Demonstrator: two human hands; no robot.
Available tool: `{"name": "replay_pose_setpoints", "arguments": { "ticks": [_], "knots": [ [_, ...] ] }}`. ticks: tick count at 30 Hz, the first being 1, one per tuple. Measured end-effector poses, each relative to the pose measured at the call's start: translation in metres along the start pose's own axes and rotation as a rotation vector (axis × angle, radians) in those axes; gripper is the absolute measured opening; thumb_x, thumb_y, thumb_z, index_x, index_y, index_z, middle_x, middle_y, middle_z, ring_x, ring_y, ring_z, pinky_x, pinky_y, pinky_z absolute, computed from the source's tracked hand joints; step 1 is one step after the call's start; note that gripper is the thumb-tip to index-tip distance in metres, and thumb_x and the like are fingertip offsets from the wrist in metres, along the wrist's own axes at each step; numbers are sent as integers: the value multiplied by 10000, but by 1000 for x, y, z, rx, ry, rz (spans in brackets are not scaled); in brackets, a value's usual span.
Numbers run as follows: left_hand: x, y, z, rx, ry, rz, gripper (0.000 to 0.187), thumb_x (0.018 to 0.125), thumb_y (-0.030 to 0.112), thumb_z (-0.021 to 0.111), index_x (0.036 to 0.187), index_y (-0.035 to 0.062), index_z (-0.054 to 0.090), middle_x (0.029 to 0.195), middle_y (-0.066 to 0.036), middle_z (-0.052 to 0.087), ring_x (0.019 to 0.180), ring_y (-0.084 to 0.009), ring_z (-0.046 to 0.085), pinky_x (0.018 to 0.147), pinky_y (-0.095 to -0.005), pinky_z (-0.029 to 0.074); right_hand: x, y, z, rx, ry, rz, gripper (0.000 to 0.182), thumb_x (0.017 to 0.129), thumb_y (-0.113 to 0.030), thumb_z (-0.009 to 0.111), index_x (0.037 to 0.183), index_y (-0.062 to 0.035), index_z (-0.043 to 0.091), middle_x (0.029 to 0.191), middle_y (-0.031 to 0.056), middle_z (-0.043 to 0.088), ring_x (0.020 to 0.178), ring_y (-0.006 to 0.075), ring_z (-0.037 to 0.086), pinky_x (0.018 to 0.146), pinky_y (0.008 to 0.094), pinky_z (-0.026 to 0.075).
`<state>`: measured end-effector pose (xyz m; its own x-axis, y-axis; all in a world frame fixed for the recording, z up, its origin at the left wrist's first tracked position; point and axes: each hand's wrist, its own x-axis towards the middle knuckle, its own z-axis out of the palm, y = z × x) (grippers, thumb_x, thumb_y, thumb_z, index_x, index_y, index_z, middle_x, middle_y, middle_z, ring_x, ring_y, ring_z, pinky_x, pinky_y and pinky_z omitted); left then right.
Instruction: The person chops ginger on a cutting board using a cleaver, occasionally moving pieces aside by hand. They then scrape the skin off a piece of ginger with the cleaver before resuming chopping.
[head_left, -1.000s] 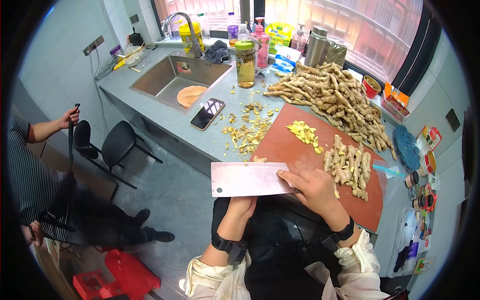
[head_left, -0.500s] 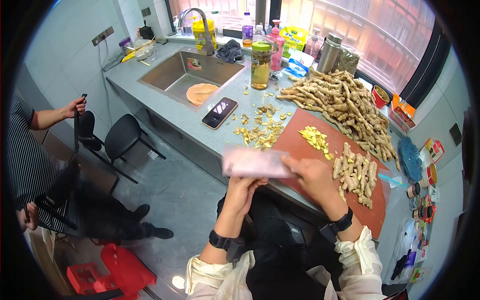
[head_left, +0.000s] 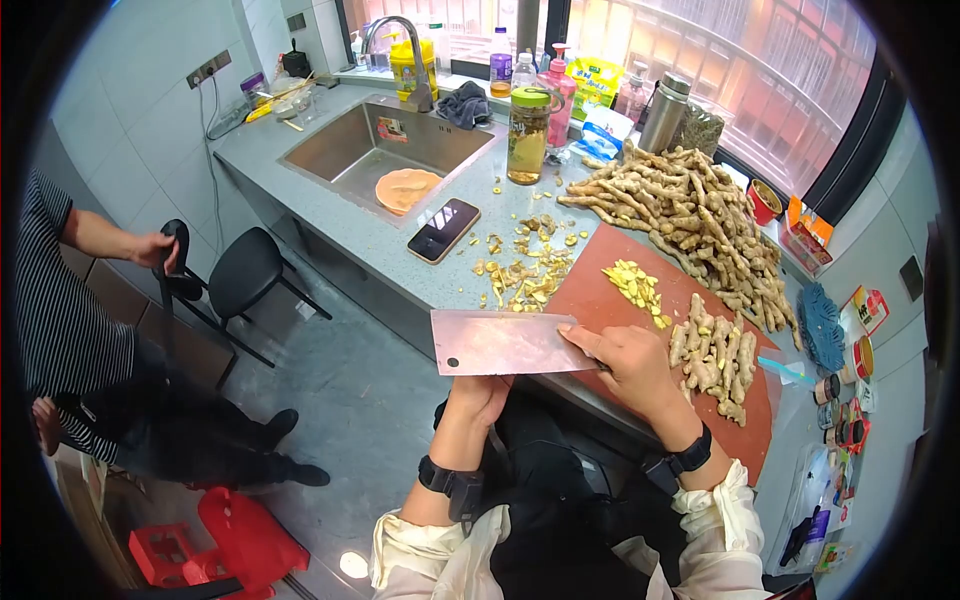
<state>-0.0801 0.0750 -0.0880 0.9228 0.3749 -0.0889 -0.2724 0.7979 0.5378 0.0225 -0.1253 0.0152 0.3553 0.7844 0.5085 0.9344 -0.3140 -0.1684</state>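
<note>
Ginger heap (head_left: 690,225), board (head_left: 590,300), cleaver (head_left: 505,342)

Heap at the board's 12 o'clock. Cleaver at its 9 o'clock, clasped in the curled right hand (head_left: 637,372). Left hand (head_left: 480,398), at the cleaver's 7 o'clock, is partly hidden; cannot tell if it pinches anything. Slices (head_left: 636,287) at the board's 11 o'clock.

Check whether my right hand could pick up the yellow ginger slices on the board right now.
Probably not as things stand: your right hand is taken up with the cleaver. Otherwise the way seems free; the yellow ginger slices lie uncovered on the board, just beyond the hand.
</note>
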Motion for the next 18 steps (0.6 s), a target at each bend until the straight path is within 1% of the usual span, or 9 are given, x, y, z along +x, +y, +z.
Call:
{"name": "replay_pose_setpoints", "arguments": {
  "ticks": [7,10,11,12,14,15,16,17,18],
  "knots": [
    [-1,-3,-1,-43,3,-21,537,954,379,716,1344,29,595,1337,-122,664,1245,-258,639,1081,-416,515,-2,0,3,-26,19,-13,467,811,-204,772,1276,-206,722,686,34,569,648,224,629,599,385,482],
    [-3,-1,5,-121,-22,-48,515,963,327,715,1358,27,578,1324,-115,670,1229,-251,648,1035,-411,553,-4,6,10,-40,29,-22,485,792,-170,775,1273,-198,721,692,45,576,647,236,628,597,399,484],
    [-3,-2,8,-172,-18,-39,470,988,275,686,1365,21,564,1312,-127,671,1208,-257,661,1001,-412,577,-6,11,17,-40,30,-23,485,792,-170,775,1273,-198,721,692,45,576,647,236,628,597,399,484],
    [-3,-3,9,-223,-15,-29,427,1014,223,657,1371,15,549,1299,-139,672,1187,-264,673,967,-413,600,-8,19,24,-29,46,14,506,783,-127,767,1281,-198,717,714,58,597,664,252,639,610,407,497],
    [-4,2,3,-225,-246,-71,339,1059,137,569,1368,6,524,1276,-168,665,1139,-278,696,911,-420,630,-14,29,29,-17,64,53,530,774,-84,758,1289,-197,713,737,71,618,681,268,650,622,415,511],
    [-8,9,12,-234,-215,-84,294,1077,119,523,1346,0,521,1250,-189,662,1104,-291,707,932,-443,622,-15,32,28,19,74,134,558,765,-43,739,1300,-199,708,778,85,646,707,283,664,645,418,527],
    [-8,13,15,-232,-215,-79,294,1077,119,523,1346,0,521,1250,-189,662,1104,-291,707,932,-443,622,-15,33,28,55,84,211,589,756,-2,721,1310,-200,703,819,99,674,734,298,678,667,421,544],
    [-8,15,18,-162,-181,-69,306,1077,132,534,1356,9,517,1250,-170,665,1112,-278,701,942,-429,614,-16,31,29,121,87,246,642,746,28,697,1341,-212,689,891,106,710,776,308,696,709,410,563],
    [-7,15,19,-93,-149,-60,318,1076,146,545,1365,18,513,1250,-151,669,1120,-266,696,953,-415,606,-16,27,28,122,86,241,642,746,28,697,1341,-212,689,891,106,710,776,308,696,709,410,563]
  ]
}}
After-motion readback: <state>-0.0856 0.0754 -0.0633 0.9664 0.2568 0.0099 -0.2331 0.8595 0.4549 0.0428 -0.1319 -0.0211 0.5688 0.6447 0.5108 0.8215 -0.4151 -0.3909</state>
